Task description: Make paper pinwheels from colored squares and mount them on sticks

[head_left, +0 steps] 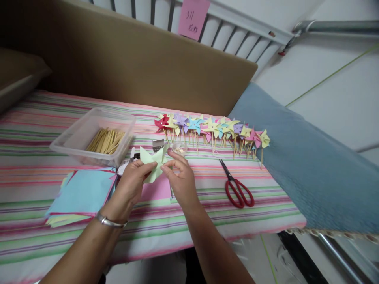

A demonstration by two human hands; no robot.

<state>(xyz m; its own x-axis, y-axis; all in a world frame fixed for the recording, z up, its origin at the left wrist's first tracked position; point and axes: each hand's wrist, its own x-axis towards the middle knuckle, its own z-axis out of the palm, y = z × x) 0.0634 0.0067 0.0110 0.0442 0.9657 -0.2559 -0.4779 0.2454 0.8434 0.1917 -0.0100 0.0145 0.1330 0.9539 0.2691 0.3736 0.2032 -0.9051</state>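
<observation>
From where I stand, a stack of coloured paper [81,191], blue on top, lies at the left on the stripe-clothed counter [23,165], with a clear plastic box [75,136] of thin wooden sticks [106,141] just behind it. The left forearm slants up from the lower left, a silvery bracelet [111,222] at the wrist, and the left hand [134,175] pinches a pale green paper shape [160,157], its thumb laid across the front. That shape sits between the two hands, in front of a small open box [158,145] and above a pink sheet [156,191]. The right hand [182,179] leans in from the other side, forearm angled up and leftward, thumb and forefinger drawn close at the paper's right side, the other fingers curved above. Near its fingertips stands a small round tub [184,150]. Farther right, finished pinwheels [211,127] line the back, and red-handled scissors [231,179] lie in front of them, blades pointing up and left.
</observation>
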